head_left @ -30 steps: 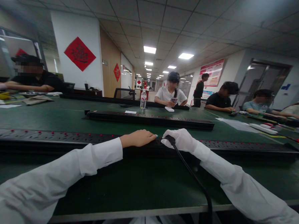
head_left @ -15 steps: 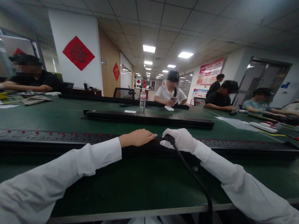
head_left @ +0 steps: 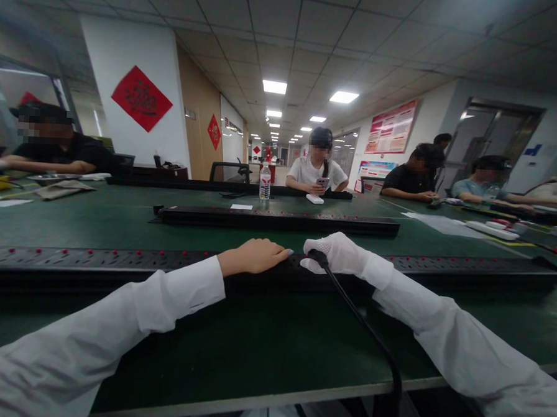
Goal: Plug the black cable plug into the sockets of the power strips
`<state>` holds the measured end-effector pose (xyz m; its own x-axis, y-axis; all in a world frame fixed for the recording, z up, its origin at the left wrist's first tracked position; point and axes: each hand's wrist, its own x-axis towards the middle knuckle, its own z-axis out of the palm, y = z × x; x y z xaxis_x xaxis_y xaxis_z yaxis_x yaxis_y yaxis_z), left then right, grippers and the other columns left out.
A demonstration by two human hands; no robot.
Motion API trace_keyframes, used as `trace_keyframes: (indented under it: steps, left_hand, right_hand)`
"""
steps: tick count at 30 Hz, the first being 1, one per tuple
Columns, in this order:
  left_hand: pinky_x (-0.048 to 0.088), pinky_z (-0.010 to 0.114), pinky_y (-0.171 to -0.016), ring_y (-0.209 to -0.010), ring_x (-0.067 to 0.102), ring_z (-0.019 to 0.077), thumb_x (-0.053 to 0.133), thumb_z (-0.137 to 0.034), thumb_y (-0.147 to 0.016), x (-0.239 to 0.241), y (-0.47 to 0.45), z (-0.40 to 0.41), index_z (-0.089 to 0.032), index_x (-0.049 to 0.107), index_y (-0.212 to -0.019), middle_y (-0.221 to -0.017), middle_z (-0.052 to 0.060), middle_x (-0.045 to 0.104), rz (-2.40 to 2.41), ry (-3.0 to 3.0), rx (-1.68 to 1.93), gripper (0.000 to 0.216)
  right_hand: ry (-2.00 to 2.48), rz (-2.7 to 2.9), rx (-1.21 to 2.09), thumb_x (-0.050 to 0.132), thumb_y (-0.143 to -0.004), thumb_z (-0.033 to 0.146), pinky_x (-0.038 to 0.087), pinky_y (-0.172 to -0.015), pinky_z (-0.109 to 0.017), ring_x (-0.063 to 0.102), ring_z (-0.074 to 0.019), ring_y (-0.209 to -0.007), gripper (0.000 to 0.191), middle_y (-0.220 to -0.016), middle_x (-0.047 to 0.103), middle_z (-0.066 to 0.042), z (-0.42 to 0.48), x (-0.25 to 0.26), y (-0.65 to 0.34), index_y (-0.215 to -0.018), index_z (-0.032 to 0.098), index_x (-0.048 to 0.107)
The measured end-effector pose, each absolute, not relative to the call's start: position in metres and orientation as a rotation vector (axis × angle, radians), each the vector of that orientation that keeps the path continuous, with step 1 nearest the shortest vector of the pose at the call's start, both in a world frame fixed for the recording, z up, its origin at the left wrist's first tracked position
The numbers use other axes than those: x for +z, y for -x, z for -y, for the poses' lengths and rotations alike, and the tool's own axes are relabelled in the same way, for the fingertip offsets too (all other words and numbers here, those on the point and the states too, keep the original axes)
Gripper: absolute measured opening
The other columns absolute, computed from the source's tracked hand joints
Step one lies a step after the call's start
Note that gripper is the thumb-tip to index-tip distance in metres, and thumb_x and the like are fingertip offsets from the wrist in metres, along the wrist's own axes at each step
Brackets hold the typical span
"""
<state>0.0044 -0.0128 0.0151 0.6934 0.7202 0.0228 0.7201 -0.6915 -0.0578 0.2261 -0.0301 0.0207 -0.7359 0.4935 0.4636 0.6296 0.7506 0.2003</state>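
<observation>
A long black power strip (head_left: pixel 93 260) with rows of sockets and red buttons lies across the green table in front of me. My left hand (head_left: pixel 256 256), bare, rests over the strip's middle and grips it from above; its fingertips are partly hidden. In a white glove, my right hand (head_left: pixel 334 254) is closed round a black plug (head_left: pixel 318 258) just right of the left hand. From that plug a thick black cable (head_left: pixel 370 328) runs down over the table's front edge. Whether the plug sits in a socket cannot be made out.
Beyond lies a second black power strip (head_left: pixel 278 220), with another (head_left: pixel 168 183) farther back. A water bottle (head_left: pixel 265 181) stands near the far strip. Across the table a person (head_left: pixel 317 167) holds a phone; other people sit at both sides. Paper (head_left: pixel 445 225) and tools lie right.
My right hand has lifted slightly with the plug, and the cable has swung a little to the right. My left hand stays on the strip. A standing person in the background has moved right.
</observation>
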Motion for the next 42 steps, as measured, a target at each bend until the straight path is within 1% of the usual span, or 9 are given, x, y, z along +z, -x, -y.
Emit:
trace_keyframes:
  steps: [3,7,13,17,22,27,30,38,42]
  left_hand:
    - [0.044,0.032,-0.065,-0.081,0.061,0.0221,0.009,-0.052,-0.089,0.019,-0.007,0.016,-0.022,0.056,-0.105,-0.098,0.008,0.064,1.262,2.863,-0.004,0.058]
    - [0.045,0.033,-0.067,-0.085,0.060,0.0232,0.010,-0.051,-0.089,0.020,-0.006,0.017,-0.023,0.053,-0.110,-0.102,0.007,0.063,1.246,2.838,-0.020,0.055]
    - [0.044,0.031,-0.071,-0.086,0.059,0.0217,0.017,-0.035,-0.092,0.011,-0.002,0.012,-0.017,0.051,-0.109,-0.104,0.010,0.061,1.050,2.807,-0.031,0.042]
    - [0.044,0.029,-0.074,-0.087,0.059,0.0203,0.020,-0.030,-0.092,0.006,-0.002,0.008,-0.015,0.050,-0.108,-0.104,0.010,0.061,0.994,2.815,-0.055,0.037]
    - [0.044,0.032,-0.075,-0.088,0.059,0.0226,0.027,-0.026,-0.090,0.004,-0.002,0.007,-0.014,0.051,-0.106,-0.104,0.012,0.061,0.959,2.767,-0.039,0.031]
    - [0.043,0.031,-0.076,-0.089,0.059,0.0211,0.029,-0.026,-0.090,0.001,-0.001,0.002,-0.016,0.051,-0.105,-0.103,0.010,0.061,0.968,2.764,-0.042,0.028]
    - [0.044,0.031,-0.075,-0.088,0.059,0.0209,0.029,-0.024,-0.090,0.000,0.000,0.001,-0.016,0.051,-0.104,-0.102,0.010,0.061,0.917,2.762,-0.038,0.027]
    - [0.044,0.034,-0.078,-0.090,0.059,0.0222,0.032,-0.019,-0.088,-0.003,0.001,0.001,-0.015,0.051,-0.105,-0.105,0.012,0.060,0.883,2.716,-0.052,0.026]
    - [0.044,0.034,-0.078,-0.090,0.059,0.0231,0.032,-0.020,-0.088,-0.003,0.001,0.001,-0.014,0.051,-0.104,-0.103,0.013,0.061,0.877,2.720,-0.071,0.026]
  right_hand:
    - [0.850,2.590,-0.463,0.046,-0.076,0.045,0.027,-0.046,-0.017,0.045,-0.0060,-0.047,0.026,-0.053,0.055,0.004,0.030,0.022,-0.233,-0.073,0.021,0.055]
    - [0.918,2.578,-0.417,0.047,-0.076,0.044,0.027,-0.046,-0.017,0.042,-0.0055,-0.046,0.025,-0.051,0.052,0.004,0.029,0.022,-0.251,-0.070,0.020,0.053]
    - [0.930,2.619,-0.371,0.043,-0.079,0.038,0.026,-0.045,-0.016,0.039,-0.0046,-0.043,0.024,-0.048,0.045,0.006,0.025,0.023,-0.267,-0.067,0.019,0.051]
    - [0.929,2.534,-0.497,0.040,-0.080,0.031,0.028,-0.048,-0.018,0.042,-0.0052,-0.045,0.022,-0.049,0.048,0.004,0.024,0.019,-0.263,-0.068,0.019,0.054]
    - [0.908,2.393,-0.640,0.040,-0.077,0.026,0.031,-0.051,-0.019,0.047,-0.0066,-0.045,0.018,-0.050,0.053,0.004,0.024,0.016,-0.261,-0.069,0.020,0.055]
    - [0.941,2.161,-0.391,0.039,-0.081,0.026,0.039,-0.053,-0.017,0.054,-0.0072,-0.050,0.017,-0.057,0.060,0.002,0.039,0.045,-0.262,-0.077,0.018,0.054]
    - [0.964,2.000,-0.355,0.038,-0.083,0.030,0.041,-0.053,-0.018,0.055,-0.0081,-0.052,0.021,-0.059,0.061,0.001,0.045,0.065,-0.259,-0.079,0.017,0.054]
    - [0.894,2.167,-0.586,0.041,-0.082,0.032,0.039,-0.056,-0.018,0.055,-0.0077,-0.053,0.020,-0.060,0.059,0.000,0.043,0.091,-0.243,-0.079,0.017,0.055]
    - [0.895,2.249,-0.580,0.039,-0.083,0.031,0.037,-0.055,-0.017,0.053,-0.0071,-0.053,0.020,-0.061,0.059,0.000,0.042,0.072,-0.230,-0.080,0.018,0.054]
